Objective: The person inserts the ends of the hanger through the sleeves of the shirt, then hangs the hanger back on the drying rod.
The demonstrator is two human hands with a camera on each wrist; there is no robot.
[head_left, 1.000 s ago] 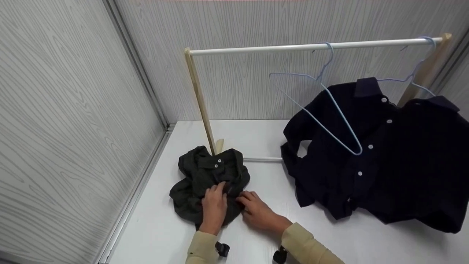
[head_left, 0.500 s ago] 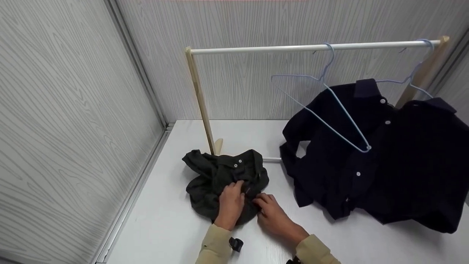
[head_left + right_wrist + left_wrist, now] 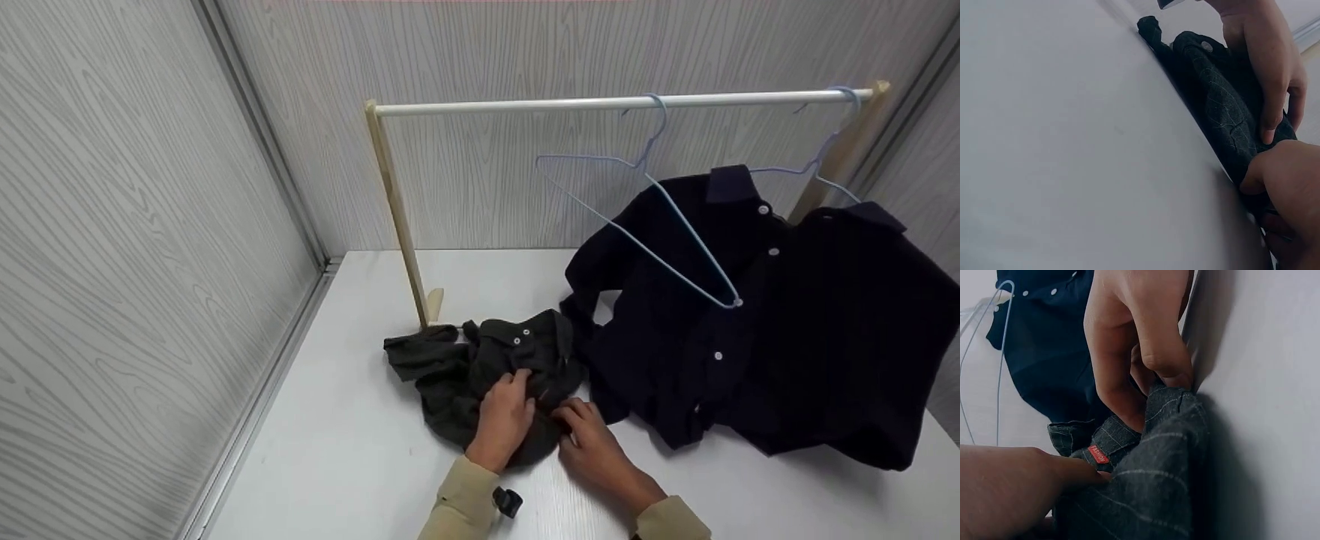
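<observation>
A crumpled dark pinstriped shirt with small white buttons lies on the white table, its collar end toward the rack. My left hand grips it near the middle; in the left wrist view its thumb lies beside a red label reading FASHION, with the other fingers mostly hidden. At the shirt's near right edge, my right hand pinches a fold of cloth between thumb and fingers. In the right wrist view, both hands hold the cloth close together, and a white button shows on the shirt.
Behind stands a rack with a white rail and wooden posts. A bare blue wire hanger hangs from it. To the right, a navy buttoned shirt hangs on another hanger, its sleeve close to the dark shirt. A wood-grain wall borders the left.
Both hands have slid the dark shirt to the right across the table, close to the navy shirt. Its left part has stretched out from the bundle. The grips look the same.
</observation>
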